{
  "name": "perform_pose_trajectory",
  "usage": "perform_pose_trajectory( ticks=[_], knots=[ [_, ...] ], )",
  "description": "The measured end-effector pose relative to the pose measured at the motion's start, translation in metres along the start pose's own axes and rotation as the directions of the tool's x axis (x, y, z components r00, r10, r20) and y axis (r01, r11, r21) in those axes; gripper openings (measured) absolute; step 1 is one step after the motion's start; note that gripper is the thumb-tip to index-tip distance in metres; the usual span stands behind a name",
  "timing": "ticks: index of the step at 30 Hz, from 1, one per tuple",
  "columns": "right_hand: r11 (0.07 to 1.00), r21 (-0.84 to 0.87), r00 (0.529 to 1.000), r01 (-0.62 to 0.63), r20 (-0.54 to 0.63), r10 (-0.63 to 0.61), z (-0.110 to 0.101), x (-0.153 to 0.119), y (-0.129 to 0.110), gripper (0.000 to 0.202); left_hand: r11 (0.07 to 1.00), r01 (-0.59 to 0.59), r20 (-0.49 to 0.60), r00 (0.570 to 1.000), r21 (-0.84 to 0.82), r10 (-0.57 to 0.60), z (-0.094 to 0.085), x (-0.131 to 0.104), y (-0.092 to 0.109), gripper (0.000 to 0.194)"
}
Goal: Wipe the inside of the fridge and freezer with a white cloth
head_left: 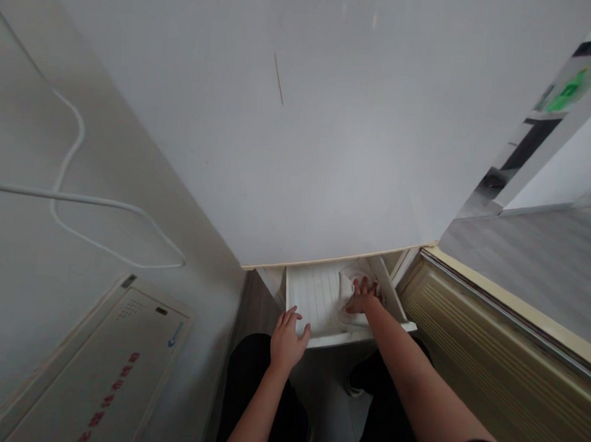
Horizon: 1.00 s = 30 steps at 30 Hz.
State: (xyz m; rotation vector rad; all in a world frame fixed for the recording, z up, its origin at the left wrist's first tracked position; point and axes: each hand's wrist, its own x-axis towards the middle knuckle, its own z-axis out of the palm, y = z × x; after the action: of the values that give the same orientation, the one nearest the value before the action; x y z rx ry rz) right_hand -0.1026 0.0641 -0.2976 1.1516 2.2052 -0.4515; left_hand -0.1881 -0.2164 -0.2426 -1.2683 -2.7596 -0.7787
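1. Bench (341,137): one, white top; drawer reached below its near edge
2. Ribbed panel (468,351): one, seen at right, not touched
3. Wall box (111,370): one, mounted low at left, not touched
4. Drawer (313,295): one, pulled out; opening judged done, shutting not done
5. Crumpled white bundle (346,285): one, set in the drawer's right side, partly hidden by the right hand; not lifted clear; whether it is being put in, taken out or just arranged can't be told
6. Right hand (363,300): one, fingers spread over the bundle; grip can't be confirmed
7. Left hand (288,337): one, fingers held wide, nothing gripped, placed at the drawer's front left corner; contact can't be told
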Motion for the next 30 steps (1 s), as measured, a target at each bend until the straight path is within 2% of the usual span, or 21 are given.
perform_pose_trajectory(
  ticks=[8,14,16,19,22,25,27,30],
  knots=[
    [1.000,-0.017,1.000,-0.015,0.005,0.015,-0.004,-0.005,-0.002,0.137,0.996,0.033,0.007,0.999,-0.079,-0.033,-0.002,0.000,0.001,0.012],
    [1.000,-0.014,1.000,-0.016,-0.004,0.016,-0.010,-0.012,-0.005,0.135,0.999,-0.016,-0.019,1.000,-0.037,0.015,0.001,0.000,-0.003,0.011],
    [0.999,-0.036,0.999,-0.025,-0.038,0.024,-0.012,-0.015,-0.009,0.136,0.999,-0.029,-0.023,0.999,-0.015,0.029,0.002,0.000,-0.004,0.012],
    [0.995,-0.096,0.988,-0.022,-0.155,0.007,-0.015,-0.019,-0.014,0.139,0.999,-0.034,-0.021,0.999,0.007,0.034,0.003,-0.001,-0.004,0.013],
    [0.987,-0.159,0.969,0.001,-0.242,-0.039,-0.019,-0.025,-0.017,0.138,1.000,-0.023,-0.018,1.000,0.007,0.023,0.003,-0.001,-0.002,0.014],
    [0.977,-0.210,0.968,0.028,-0.238,-0.079,-0.023,-0.029,-0.016,0.136,1.000,-0.009,-0.016,1.000,-0.013,0.008,0.002,0.000,0.000,0.014],
    [0.959,-0.265,0.961,0.099,-0.226,-0.162,-0.027,-0.028,-0.016,0.137,1.000,0.002,-0.018,1.000,-0.019,-0.003,0.002,0.000,0.001,0.014],
    [0.909,-0.338,0.920,0.244,-0.215,-0.327,-0.033,-0.021,-0.020,0.143,1.000,0.000,-0.024,1.000,-0.009,0.000,0.002,0.000,0.001,0.013]
  ],
)
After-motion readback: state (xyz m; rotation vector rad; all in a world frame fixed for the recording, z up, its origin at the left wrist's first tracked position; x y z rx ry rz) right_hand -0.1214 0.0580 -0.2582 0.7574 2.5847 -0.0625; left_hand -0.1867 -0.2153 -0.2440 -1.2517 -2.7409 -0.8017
